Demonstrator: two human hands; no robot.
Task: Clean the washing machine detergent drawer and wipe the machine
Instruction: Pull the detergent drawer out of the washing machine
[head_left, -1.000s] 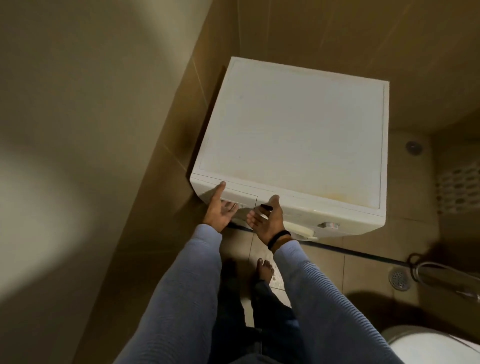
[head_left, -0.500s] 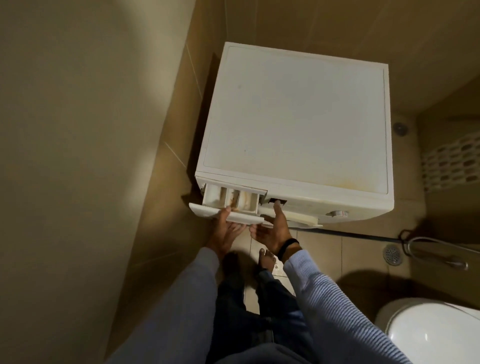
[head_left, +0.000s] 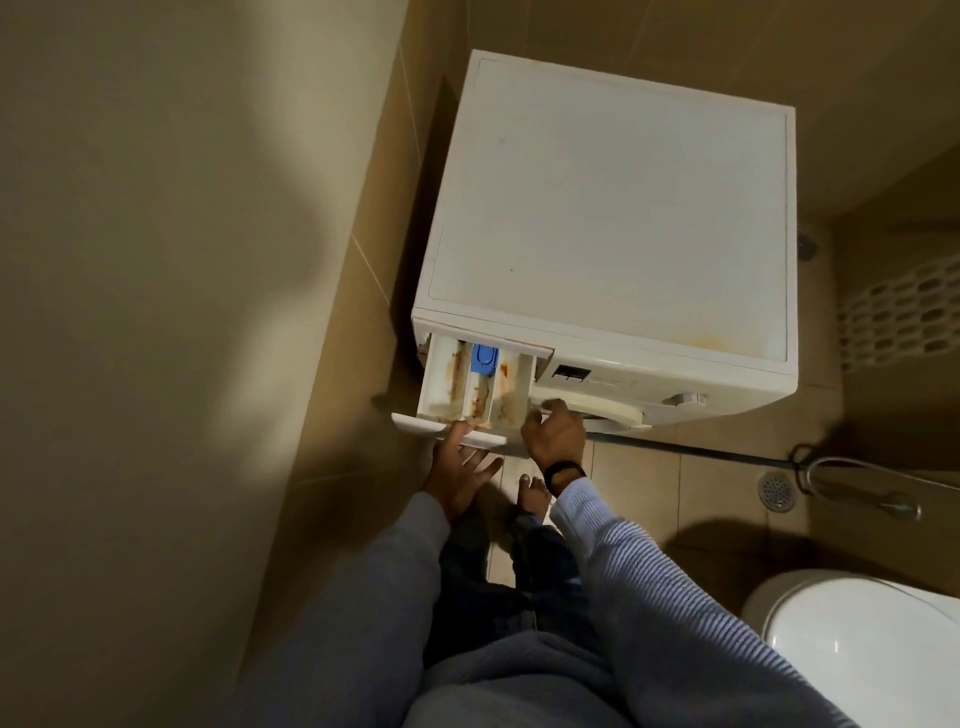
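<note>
Supporting the pulled-out detergent drawer (head_left: 470, 387), frame centre, your left hand (head_left: 460, 470) spreads flat | right hand (head_left: 553, 436) curls beside it, grip unclear.

In the far corner, a washing machine (head_left: 608, 208), with the wall (head_left: 156, 260) close on its left. At the machine's front left, the detergent drawer (head_left: 467, 384), pulled out toward the person. Below the drawer's front edge, the left hand (head_left: 460, 473), thumb on top of that edge. Just right of the drawer, before the door (head_left: 602, 413), the right hand (head_left: 553, 436). Further right on the front, a dial (head_left: 685, 399). On the floor right of the machine, a drain (head_left: 775, 491) beside a hose (head_left: 857, 478). Nearer, at lower right, a toilet (head_left: 857, 649).
</note>
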